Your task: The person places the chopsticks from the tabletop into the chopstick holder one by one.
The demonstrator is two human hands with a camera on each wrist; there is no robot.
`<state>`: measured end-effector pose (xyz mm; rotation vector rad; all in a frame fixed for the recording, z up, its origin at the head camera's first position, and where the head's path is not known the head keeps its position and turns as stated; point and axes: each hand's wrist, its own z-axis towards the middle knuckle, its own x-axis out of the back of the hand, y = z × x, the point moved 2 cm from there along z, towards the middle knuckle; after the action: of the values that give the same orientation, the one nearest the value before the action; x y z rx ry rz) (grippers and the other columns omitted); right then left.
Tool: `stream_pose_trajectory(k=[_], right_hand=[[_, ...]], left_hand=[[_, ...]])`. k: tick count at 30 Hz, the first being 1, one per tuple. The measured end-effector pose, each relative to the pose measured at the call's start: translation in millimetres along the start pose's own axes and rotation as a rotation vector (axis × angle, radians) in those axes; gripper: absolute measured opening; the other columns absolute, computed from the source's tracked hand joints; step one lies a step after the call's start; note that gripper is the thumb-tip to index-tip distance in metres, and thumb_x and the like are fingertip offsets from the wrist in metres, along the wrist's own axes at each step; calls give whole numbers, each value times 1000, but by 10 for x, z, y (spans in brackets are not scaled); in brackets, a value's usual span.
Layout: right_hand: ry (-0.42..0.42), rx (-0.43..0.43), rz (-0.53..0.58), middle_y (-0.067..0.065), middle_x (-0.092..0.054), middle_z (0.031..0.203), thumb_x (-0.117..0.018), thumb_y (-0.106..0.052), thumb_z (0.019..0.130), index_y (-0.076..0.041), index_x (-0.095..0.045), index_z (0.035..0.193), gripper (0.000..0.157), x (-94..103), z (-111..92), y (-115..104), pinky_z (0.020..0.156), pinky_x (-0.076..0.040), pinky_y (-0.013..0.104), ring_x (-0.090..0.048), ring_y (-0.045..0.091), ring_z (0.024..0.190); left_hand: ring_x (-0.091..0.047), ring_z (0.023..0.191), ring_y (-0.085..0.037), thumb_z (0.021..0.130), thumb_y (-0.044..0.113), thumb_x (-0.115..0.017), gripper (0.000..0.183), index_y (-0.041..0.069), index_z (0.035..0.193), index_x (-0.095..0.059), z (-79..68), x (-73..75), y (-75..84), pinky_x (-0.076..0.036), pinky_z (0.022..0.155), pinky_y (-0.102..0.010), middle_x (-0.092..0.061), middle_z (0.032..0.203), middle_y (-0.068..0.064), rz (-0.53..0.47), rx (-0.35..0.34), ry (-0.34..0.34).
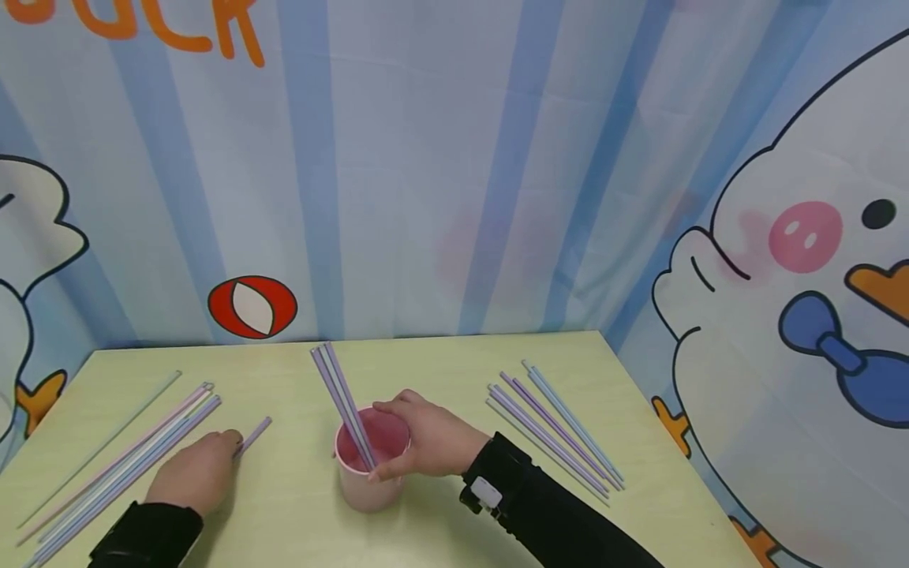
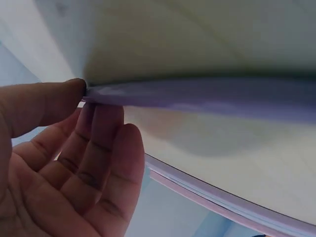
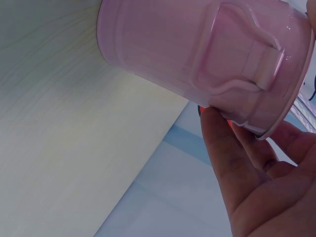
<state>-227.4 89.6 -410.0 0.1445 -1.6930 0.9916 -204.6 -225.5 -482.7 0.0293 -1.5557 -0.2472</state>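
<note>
A small pink bucket (image 1: 369,493) stands on the table, with several pale purple straws (image 1: 341,398) leaning up out of it to the left. My right hand (image 1: 433,438) grips its rim from the right. In the right wrist view the bucket's side shows a raised metal bracket (image 3: 269,69), and the fingers (image 3: 222,148) touch the wall near the rim. Left of the bucket, my left hand (image 1: 195,473) pinches a purple straw (image 2: 197,96) between thumb and fingertips. That straw's far end sticks out beyond the hand in the head view.
Beside my left hand lies a spread of purple, pink and blue straws (image 1: 135,465), with a greenish straw (image 1: 106,446) farther left. More purple and blue straws (image 1: 561,434) lie at the right. A printed curtain (image 1: 419,197) hangs behind the pale yellow table (image 1: 454,379).
</note>
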Motion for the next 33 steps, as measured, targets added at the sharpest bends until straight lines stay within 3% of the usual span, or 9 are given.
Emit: stream_pose_trajectory(k=[7,12,17,20,23,27,33], right_hand=[[14,12,-12,-1,-51,116,-78,-59,67,-13,-45,140,93,-2,-3,-3,85,-50,19,-53,7,96],[19,19,-16,0,-52,115,-78,-59,67,-13,-46,139,92,-3,1,-2,84,-50,18,-53,7,96],[16,16,-8,0,-52,115,-79,-58,67,-12,-46,139,92,-5,1,0,84,-50,18,-54,7,96],[15,12,-5,-1,-52,114,-79,-58,67,-12,-46,139,92,-9,0,6,84,-50,18,-54,6,96],[18,10,-4,-1,-51,114,-79,-58,67,-12,-46,139,92,-12,-1,10,84,-50,18,-54,6,95],[18,5,-5,-1,-51,114,-79,-59,67,-13,-46,140,92,-11,0,14,84,-49,18,-54,6,95],[19,11,-8,-1,-51,115,-79,-58,67,-12,-45,140,92,-7,0,16,85,-49,18,-54,7,96]], left_hand=[[-59,93,-39,87,1,-61,34,-8,119,-53,5,149,118,-52,75,-53,-64,103,-26,-62,3,73],[-60,78,-32,84,6,-65,46,-11,123,-47,46,395,158,-53,72,-52,-64,91,-22,-126,-3,110],[-49,60,-19,86,9,-62,54,-10,131,-38,49,635,179,-50,52,-36,-60,84,-14,-236,2,126],[-51,63,-19,89,10,-59,54,-9,133,-35,70,756,190,-53,52,-33,-58,89,-17,-315,26,120],[-55,72,-25,90,12,-57,53,-7,134,-33,94,865,208,-58,59,-39,-57,96,-20,-375,54,137],[-58,82,-30,92,15,-54,51,-5,134,-33,103,990,254,-59,63,-45,-55,102,-22,-431,64,203],[-56,83,-30,95,19,-48,49,-5,134,-32,75,1198,370,-57,63,-45,-53,105,-20,-507,48,327]])
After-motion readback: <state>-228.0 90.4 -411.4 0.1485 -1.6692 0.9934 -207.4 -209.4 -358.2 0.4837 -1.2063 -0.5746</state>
